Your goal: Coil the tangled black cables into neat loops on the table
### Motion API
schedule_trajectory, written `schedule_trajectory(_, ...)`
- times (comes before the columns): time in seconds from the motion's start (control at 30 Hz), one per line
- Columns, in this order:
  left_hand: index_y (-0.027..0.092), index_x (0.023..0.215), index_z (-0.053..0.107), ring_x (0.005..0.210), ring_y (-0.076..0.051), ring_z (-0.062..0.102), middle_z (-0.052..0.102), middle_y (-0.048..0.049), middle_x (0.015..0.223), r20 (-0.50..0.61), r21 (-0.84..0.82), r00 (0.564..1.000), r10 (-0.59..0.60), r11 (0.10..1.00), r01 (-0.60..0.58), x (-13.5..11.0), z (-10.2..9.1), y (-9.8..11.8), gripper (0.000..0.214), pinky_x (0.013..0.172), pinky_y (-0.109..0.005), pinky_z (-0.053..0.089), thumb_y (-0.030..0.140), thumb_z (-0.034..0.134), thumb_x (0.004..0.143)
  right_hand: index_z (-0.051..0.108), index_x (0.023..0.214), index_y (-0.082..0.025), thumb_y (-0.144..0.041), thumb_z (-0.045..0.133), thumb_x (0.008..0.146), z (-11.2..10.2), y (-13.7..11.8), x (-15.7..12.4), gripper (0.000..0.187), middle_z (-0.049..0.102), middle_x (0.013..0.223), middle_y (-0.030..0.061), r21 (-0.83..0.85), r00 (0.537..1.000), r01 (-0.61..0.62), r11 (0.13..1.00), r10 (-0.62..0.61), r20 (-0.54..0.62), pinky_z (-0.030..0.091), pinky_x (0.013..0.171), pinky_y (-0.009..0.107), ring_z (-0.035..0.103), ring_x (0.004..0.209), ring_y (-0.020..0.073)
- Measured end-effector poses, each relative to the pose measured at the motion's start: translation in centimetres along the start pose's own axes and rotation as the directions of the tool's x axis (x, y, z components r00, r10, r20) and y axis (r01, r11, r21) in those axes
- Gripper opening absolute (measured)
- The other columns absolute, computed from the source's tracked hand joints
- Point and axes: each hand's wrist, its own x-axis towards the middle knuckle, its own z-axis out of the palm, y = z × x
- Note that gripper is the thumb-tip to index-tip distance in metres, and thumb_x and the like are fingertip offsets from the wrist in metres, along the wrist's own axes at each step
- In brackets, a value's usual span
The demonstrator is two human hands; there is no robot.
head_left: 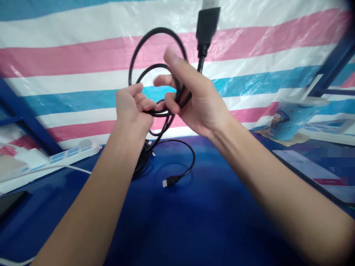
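A black cable (146,40) forms two loops in the air in front of me. My left hand (133,105) pinches the loops where they cross at the bottom. My right hand (194,96) grips the same cable just to the right, fingers curled round it and thumb raised. One large black plug (207,24) sticks up above my right hand. The rest of the cable hangs down to the blue table (194,221), where a second, smaller plug (170,181) lies at the end of a curve.
A white power strip (69,153) with a white cord lies at the left on the table. A blue printed cup (291,118) stands at the right near papers (307,168). A striped pink, white and blue sheet (69,55) hangs behind. A dark phone edge (11,203) shows at far left.
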Motion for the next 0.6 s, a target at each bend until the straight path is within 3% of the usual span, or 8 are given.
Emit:
schedule_trajectory(0.1,0.02,0.063,0.029,0.033,-0.004,0.013,0.009,0.0076,0.046,0.215,0.118,0.974,-0.074,0.992,0.049,-0.5,0.1,0.0,0.029,0.032,-0.016,0.018,0.001,0.04,0.082,0.055,0.092,-0.018,-0.013,0.056,0.077,-1.0,-1.1,0.0,0.016,0.036,0.049,-0.0064,-0.22,0.993,0.038,0.975,-0.061,-0.099,0.036,0.037,0.02,0.024,0.035,0.0045)
schedule_trajectory(0.2,0.018,0.065,0.043,0.032,-0.002,0.017,0.019,0.0069,0.046,0.425,0.394,0.898,-0.116,0.917,-0.068,-1.3,0.1,1.3,0.022,0.032,-0.016,0.016,0.001,0.046,0.079,0.061,0.084,-0.016,-0.017,0.06,0.075,-3.2,-2.6,-0.2,0.009,0.033,0.043,-0.0057,-0.532,0.999,-0.03,0.846,0.046,0.017,0.027,0.031,0.021,0.025,0.031,0.0053)
schedule_trajectory(0.27,0.017,0.074,0.052,0.032,-0.001,0.023,0.034,0.0057,0.049,0.576,0.533,0.801,-0.161,0.817,-0.219,-1.9,0.0,2.3,0.014,0.033,-0.014,0.019,0.004,0.049,0.079,0.062,0.082,-0.017,-0.024,0.064,0.073,-4.6,-3.6,-0.4,0.011,0.04,0.043,-0.0033,-0.67,0.983,-0.07,0.739,0.164,0.078,0.022,0.03,0.021,0.031,0.031,0.0074)
schedule_trajectory(0.33,0.019,0.085,0.056,0.034,-0.003,0.035,0.052,0.0033,0.06,0.691,0.564,0.69,-0.216,0.759,-0.326,-2.5,0.0,2.9,0.011,0.036,-0.015,0.027,0.01,0.051,0.082,0.059,0.076,-0.018,-0.025,0.063,0.073,-5.5,-4.4,-0.6,0.009,0.044,0.045,-0.0016,-0.753,0.964,-0.066,0.655,0.238,0.122,0.023,0.03,0.02,0.036,0.033,0.0086)
schedule_trajectory(0.4,0.019,0.088,0.058,0.043,-0.007,0.049,0.061,-0.0001,0.073,0.761,0.541,0.606,-0.231,0.741,-0.398,-2.9,0.0,2.9,0.01,0.038,-0.016,0.034,0.02,0.049,0.088,0.057,0.072,-0.018,-0.023,0.062,0.073,-5.7,-4.9,-0.9,0.007,0.047,0.047,-0.0012,-0.814,0.953,-0.002,0.581,0.247,0.174,0.028,0.031,0.02,0.04,0.036,0.0088)
schedule_trajectory(0.47,0.017,0.09,0.061,0.05,-0.008,0.055,0.062,-0.0021,0.077,0.781,0.509,0.593,-0.194,0.749,-0.425,-3.1,0.2,2.6,0.021,0.037,-0.015,0.033,0.028,0.044,0.094,0.057,0.07,-0.018,-0.021,0.062,0.072,-5.5,-5.1,-1.0,0.006,0.047,0.049,-0.0015,-0.858,0.963,0.092,0.506,0.174,0.207,0.027,0.03,0.019,0.04,0.038,0.008)
schedule_trajectory(0.6,0.02,0.112,0.058,0.044,-0.003,0.049,0.058,0.0031,0.072,0.684,0.614,0.701,-0.2,0.677,-0.406,-2.7,0.6,2.1,0.025,0.036,-0.011,0.028,0.023,0.059,0.087,0.052,0.061,-0.016,-0.008,0.055,0.073,-4.3,-4.2,-0.6,0.015,0.041,0.051,0.0001,-0.924,0.969,0.247,0.291,-0.086,0.232,0.019,0.037,0.022,0.031,0.044,0.0063)
